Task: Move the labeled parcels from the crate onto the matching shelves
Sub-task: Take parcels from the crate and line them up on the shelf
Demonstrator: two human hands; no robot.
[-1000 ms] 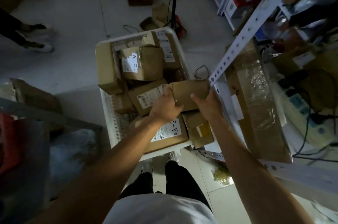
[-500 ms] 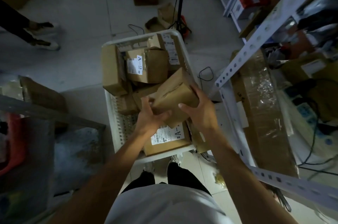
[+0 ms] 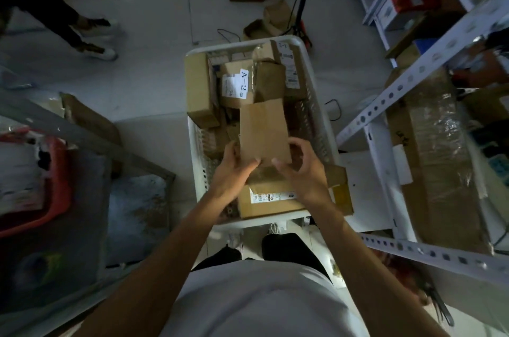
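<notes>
A person is standing over a white plastic crate (image 3: 308, 53) on the floor, and both hands are holding 1 brown cardboard parcel (image 3: 263, 132) above the other boxes inside it. The left hand (image 3: 232, 174) is gripping the parcel's near left edge, its fingers curling up along the side and the thumb pressing on the face toward the camera. The right hand (image 3: 301, 168) is gripping the near right corner, thumb on the face and fingers curling round behind. The face of the held parcel turned to the camera is showing plain cardboard, so its label is not readable. Further back in the crate a parcel with a white label reading A-2 (image 3: 243, 83) is lying among other brown boxes, and a tall narrow box (image 3: 198, 91) is leaning along the crate's left wall. Just below the hands, a flat box with a printed shipping label (image 3: 271, 197) is resting at the crate's near end. On the person's right a white perforated metal shelf frame (image 3: 413, 75) is standing just beside the crate, with a long cardboard box wrapped in clear film (image 3: 438, 149) lying on its low shelf. At the upper left, another person's legs and shoes (image 3: 93, 36) are showing on the pale floor.
</notes>
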